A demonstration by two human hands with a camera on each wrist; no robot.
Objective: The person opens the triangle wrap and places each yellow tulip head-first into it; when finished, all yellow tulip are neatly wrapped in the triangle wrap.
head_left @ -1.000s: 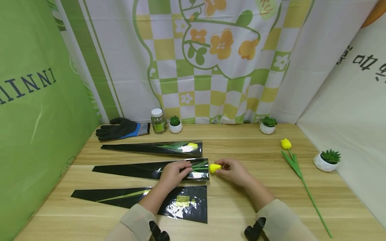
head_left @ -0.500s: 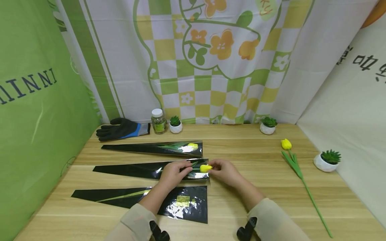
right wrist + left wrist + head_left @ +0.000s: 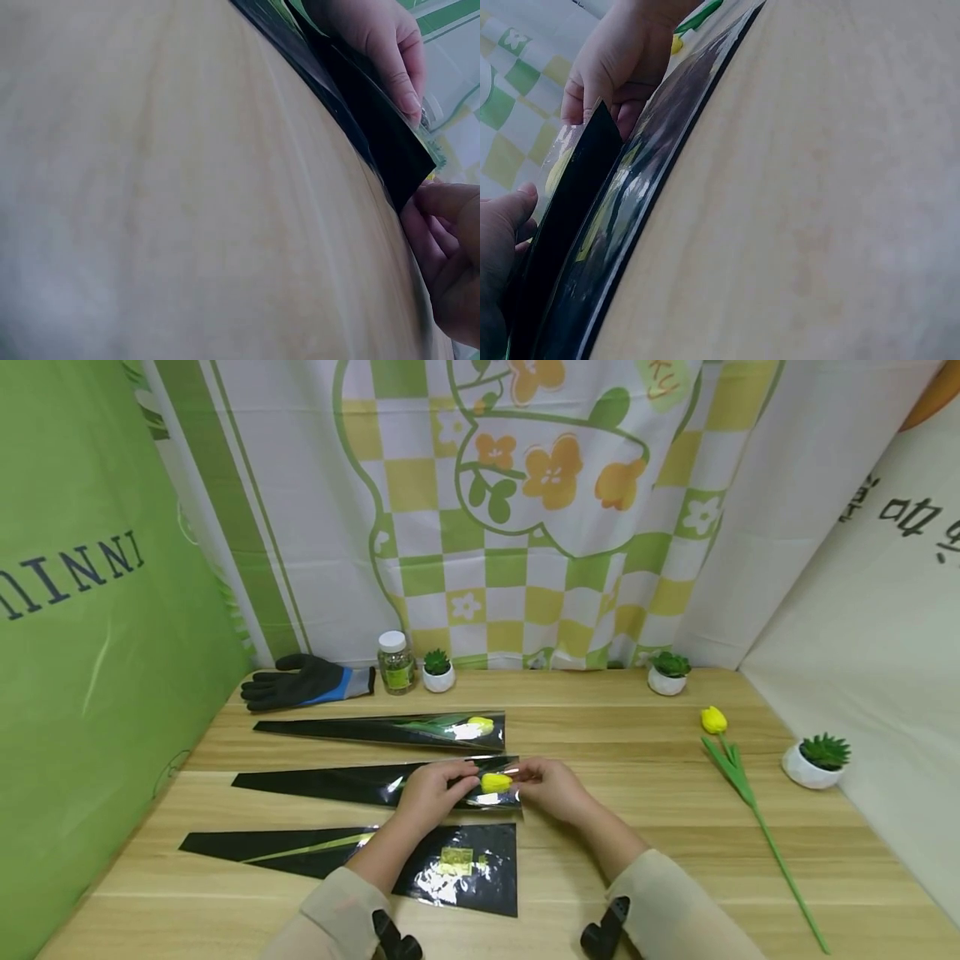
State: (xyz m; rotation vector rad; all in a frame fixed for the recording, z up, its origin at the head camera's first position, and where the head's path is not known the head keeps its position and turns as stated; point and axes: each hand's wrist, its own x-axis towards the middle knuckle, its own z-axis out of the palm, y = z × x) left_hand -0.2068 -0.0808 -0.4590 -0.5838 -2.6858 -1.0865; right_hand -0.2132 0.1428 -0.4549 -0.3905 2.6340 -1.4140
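Observation:
Three black cone sleeves lie on the wooden table [image 3: 645, 793]. Both hands work at the wide end of the middle sleeve [image 3: 337, 782] [image 3: 574, 225] [image 3: 375, 127]. My left hand [image 3: 433, 792] [image 3: 499, 240] [image 3: 382, 37] pinches the sleeve's mouth from the left. At the mouth's right edge my right hand [image 3: 551, 789] [image 3: 611, 67] [image 3: 450, 262] grips the sleeve's corner with curled fingers. Between the hands a yellow tulip head [image 3: 496, 782] [image 3: 559, 169] sits inside the mouth, its stem hidden within. The far sleeve [image 3: 390, 729] holds a tulip; the near sleeve [image 3: 450, 860] shows a green stem.
Another yellow tulip [image 3: 738, 785] lies loose on the table's right side. A black and blue glove [image 3: 303, 681], a small jar [image 3: 394, 662] and little potted succulents [image 3: 438, 670] [image 3: 667, 673] [image 3: 817, 760] stand along the back and right edges. Cloth backdrops surround the table.
The tulip head has moved left from outside the sleeve's mouth to inside it, with the right hand following. My left hand has stayed on the sleeve.

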